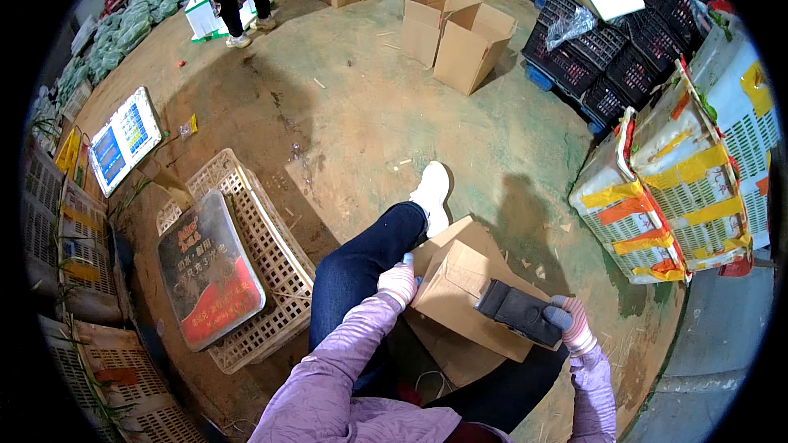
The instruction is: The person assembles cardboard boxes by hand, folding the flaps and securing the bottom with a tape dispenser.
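Cardboard box [461, 280]: one, tilted, by the person's legs [351, 267]. Left hand [398, 282]: at its left edge; grip unclear. Right hand [573, 325]: grips black tool [517, 310], probably tape dispenser, over the box. Step, apparently: taping. Next move: likely calls for a steady box.

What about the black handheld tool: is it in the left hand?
No, the right hand holds the black handheld tool, while the left hand is at the cardboard box.
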`<state>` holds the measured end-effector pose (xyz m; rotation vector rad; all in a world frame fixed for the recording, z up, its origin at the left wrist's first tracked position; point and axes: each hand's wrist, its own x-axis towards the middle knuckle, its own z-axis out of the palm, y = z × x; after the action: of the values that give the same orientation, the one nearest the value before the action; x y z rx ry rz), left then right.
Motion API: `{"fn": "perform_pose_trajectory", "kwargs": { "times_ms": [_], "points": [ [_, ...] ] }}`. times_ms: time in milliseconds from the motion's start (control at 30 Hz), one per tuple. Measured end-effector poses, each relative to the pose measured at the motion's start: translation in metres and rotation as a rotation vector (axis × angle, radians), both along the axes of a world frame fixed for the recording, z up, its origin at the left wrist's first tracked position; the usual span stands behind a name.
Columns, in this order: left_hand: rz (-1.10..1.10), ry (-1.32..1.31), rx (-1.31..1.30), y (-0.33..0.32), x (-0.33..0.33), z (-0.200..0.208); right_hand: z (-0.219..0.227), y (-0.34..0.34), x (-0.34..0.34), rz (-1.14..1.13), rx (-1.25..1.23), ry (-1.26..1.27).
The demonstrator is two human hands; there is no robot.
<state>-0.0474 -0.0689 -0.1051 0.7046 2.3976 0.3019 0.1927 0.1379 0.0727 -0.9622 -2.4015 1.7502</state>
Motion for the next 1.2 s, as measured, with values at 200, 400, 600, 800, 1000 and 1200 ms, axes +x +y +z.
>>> {"fn": "perform_pose_trajectory", "kwargs": {
  "times_ms": [200,400,600,800,1000,1200],
  "points": [
    [0.008,-0.626,1.01,-0.011,0.0,0.003,0.0,0.002,-0.013,0.057,0.117,0.027],
    [-0.854,0.366,0.297,0.008,0.016,0.131,0.003,0.007,-0.012,0.104,0.169,0.0],
    [-1.119,0.385,0.094,0.048,0.012,0.128,0.007,0.008,-0.017,0.217,0.069,-0.042],
    [-1.102,0.332,0.261,0.05,0.007,0.119,0.026,0.028,0.018,0.199,0.113,-0.123],
    [-1.089,0.327,0.265,0.052,0.007,0.12,0.025,0.073,0.109,0.165,0.334,-0.323],
    [-1.113,0.345,0.227,0.053,0.007,0.128,0.034,0.106,0.203,-0.086,0.288,-0.446]
  ]
}}
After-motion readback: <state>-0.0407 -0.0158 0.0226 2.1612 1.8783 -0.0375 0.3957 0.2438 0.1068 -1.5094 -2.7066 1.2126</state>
